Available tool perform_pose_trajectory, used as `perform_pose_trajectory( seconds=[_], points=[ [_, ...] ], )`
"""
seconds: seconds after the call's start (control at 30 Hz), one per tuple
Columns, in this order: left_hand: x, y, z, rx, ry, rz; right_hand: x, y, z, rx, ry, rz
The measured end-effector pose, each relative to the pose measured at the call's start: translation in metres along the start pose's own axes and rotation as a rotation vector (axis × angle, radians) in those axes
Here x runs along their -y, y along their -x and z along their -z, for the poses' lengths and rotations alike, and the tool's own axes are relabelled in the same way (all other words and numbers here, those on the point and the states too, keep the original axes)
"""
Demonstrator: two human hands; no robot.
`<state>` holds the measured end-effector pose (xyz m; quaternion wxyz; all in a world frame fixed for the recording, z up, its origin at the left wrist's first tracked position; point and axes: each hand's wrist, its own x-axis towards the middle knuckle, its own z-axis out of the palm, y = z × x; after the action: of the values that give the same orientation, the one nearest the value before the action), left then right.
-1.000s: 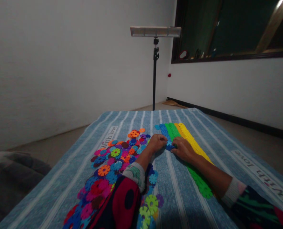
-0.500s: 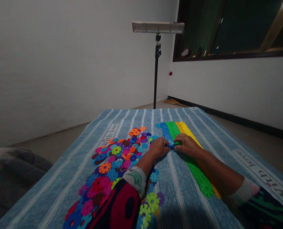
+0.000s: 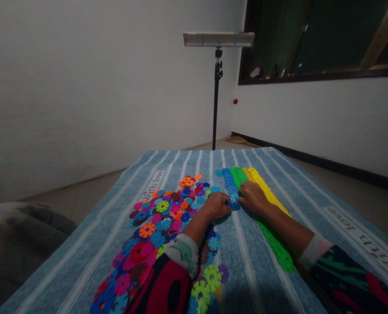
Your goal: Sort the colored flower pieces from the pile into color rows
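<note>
A strip of overlapping blue notched plastic discs (image 3: 229, 181) lies on the striped cloth, pointing toward me. At its near end is a darker blue disc (image 3: 235, 206), between my two hands. My left hand (image 3: 218, 206) has its fingers curled together at the disc's left edge. My right hand (image 3: 253, 197) pinches at its right edge, the palm over the green disc strip (image 3: 274, 244). Fingers partly hide the grip on both sides. Left of my left hand spreads a loose pile of mixed-colour discs (image 3: 163, 224).
A yellow disc strip (image 3: 268, 192) runs along the right of the green one. The striped cloth (image 3: 115, 213) covers the table. Behind its far edge stands a lamp on a black pole (image 3: 215, 109). Grey fabric (image 3: 27, 244) bulges at the left.
The near end of the blue strip now lies flatter between my hands. My right hand has shifted slightly left, and its forearm has swung left, showing more of the yellow strip.
</note>
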<state>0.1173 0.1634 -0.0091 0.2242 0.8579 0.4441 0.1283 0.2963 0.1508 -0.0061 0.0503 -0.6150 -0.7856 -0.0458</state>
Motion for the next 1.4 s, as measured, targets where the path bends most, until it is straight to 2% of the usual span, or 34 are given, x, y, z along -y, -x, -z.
perform_pose_trajectory(
  seconds=[0.37, 0.93, 1.2, 1.4],
  points=[
    [0.002, 0.004, -0.001, 0.009, -0.001, -0.001, 0.006, -0.001, 0.002, 0.058, -0.018, 0.016],
    [0.003, 0.005, -0.004, 0.011, 0.0, -0.015, 0.005, -0.012, -0.004, 0.021, -0.168, -0.068],
    [0.004, 0.005, -0.005, -0.01, -0.036, -0.019, 0.003, -0.014, -0.002, -0.028, -0.35, -0.077],
    [0.006, 0.005, -0.007, -0.024, 0.019, -0.05, 0.001, -0.027, 0.012, -0.039, -0.604, -0.074]
  ],
)
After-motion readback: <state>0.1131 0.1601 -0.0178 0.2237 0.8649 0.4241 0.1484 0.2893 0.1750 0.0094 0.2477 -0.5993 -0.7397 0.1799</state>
